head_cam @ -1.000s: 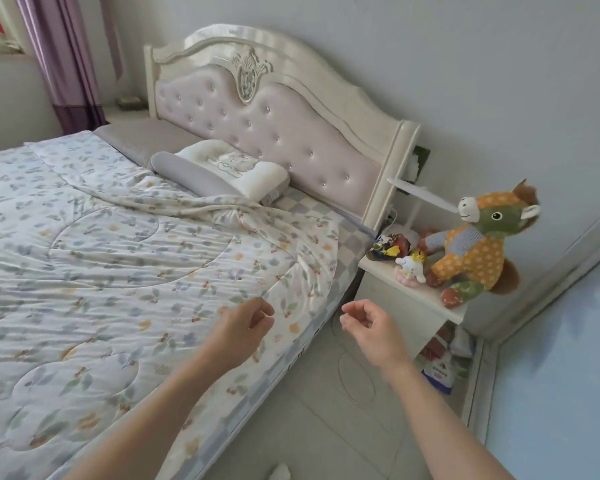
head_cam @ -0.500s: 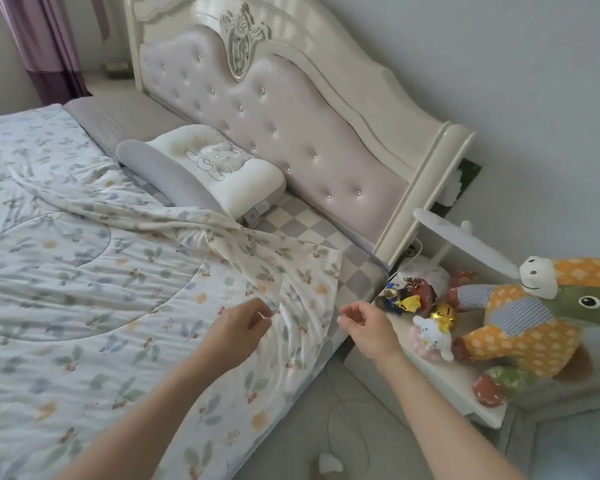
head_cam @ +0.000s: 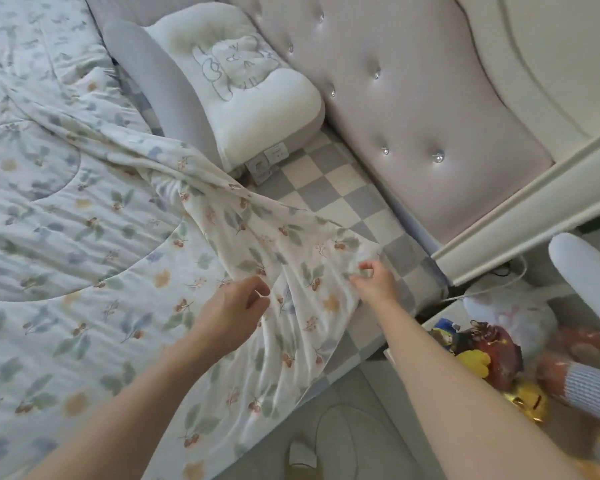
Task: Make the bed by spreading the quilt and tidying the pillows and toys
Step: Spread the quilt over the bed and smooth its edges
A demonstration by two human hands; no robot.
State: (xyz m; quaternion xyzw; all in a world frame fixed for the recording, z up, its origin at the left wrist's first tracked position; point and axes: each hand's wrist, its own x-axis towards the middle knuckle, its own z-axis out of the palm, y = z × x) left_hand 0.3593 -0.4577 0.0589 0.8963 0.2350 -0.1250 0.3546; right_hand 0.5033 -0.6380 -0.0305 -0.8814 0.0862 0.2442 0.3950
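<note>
Right hand (head_cam: 374, 278) pinches the floral quilt (head_cam: 125, 258) at its far right corner; left hand (head_cam: 234, 308) hovers just above it, fingers loosely curled, holding nothing.

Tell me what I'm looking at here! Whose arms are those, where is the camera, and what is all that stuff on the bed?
Those arms belong to a person making a bed. The camera sits on their head, looking down, so you see what they see. On the bed lies a white quilt printed with leaves and cherries, bunched up near its corner. The right hand is pinching that corner. The left hand is curled just above the quilt, and I cannot tell if it grips the cloth. Near the padded lilac headboard lies a white and grey pillow with a cat drawing. Under it is a checked grey and white sheet. Colourful stuffed toys sit beside the bed.
</note>
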